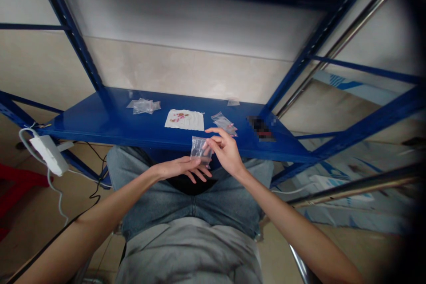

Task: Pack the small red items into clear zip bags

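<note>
A small clear zip bag (199, 145) is held up between my two hands, just in front of the blue shelf's edge. My left hand (183, 167) grips its lower left side, thumb over the plastic and the other fingers spread underneath. At the bag's right side, my right hand (226, 148) pinches the plastic between thumb and finger. Beyond the bag lies a white cloth pouch (186, 120) with small pink and brown pieces (179, 117) on it. Close behind my right hand are several filled zip bags (223, 123) with pinkish bits in them.
A pile of clear zip bags (143, 106) lies at the left of the blue shelf (109, 117). Another small bag (233, 102) is near the back edge. A pixelated dark item (261, 128) lies to the right. A white power strip (49, 154) hangs at the left post.
</note>
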`<state>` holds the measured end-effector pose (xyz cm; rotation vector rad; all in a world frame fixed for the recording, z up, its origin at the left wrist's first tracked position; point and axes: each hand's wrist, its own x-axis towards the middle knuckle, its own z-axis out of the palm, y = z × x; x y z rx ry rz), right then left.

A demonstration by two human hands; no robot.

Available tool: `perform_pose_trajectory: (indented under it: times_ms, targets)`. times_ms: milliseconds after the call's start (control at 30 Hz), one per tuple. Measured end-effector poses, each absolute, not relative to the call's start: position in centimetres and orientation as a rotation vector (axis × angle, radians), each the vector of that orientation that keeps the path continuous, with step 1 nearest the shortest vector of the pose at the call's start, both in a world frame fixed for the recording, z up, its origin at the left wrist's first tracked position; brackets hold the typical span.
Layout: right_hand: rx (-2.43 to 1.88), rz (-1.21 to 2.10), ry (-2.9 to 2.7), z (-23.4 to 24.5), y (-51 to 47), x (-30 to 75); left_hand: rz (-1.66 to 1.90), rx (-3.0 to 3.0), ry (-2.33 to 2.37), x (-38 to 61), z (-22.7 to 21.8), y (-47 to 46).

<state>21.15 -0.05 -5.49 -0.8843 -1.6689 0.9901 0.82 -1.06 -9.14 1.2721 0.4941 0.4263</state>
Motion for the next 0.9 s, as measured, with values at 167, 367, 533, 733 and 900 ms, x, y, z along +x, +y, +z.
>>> perform_pose_trajectory:
  times_ms: [167,367,533,733,900]
  targets:
    - [-0.879,1.099,-1.614,-5.9,0.2,21.3,0.723,1.436,0.625,0.8,-7.6,-0.9]
    - [-0.889,1.226,-1.581,-6.0,-0.4,20.9,1.111,1.561,0.830,0.1,-6.8,0.2]
    - [-0.888,1.260,-1.477,-5.5,-0.4,20.8,1.212,1.554,0.852,0.2,-6.8,0.0]
    - [-0.911,1.223,-1.446,-5.6,-0.2,20.9,1.258,1.614,0.888,-0.2,-6.2,0.0]
    - [-0.836,1.300,-1.497,-5.2,-0.7,20.9,1.259,1.671,0.873,-0.5,-6.1,0.0]
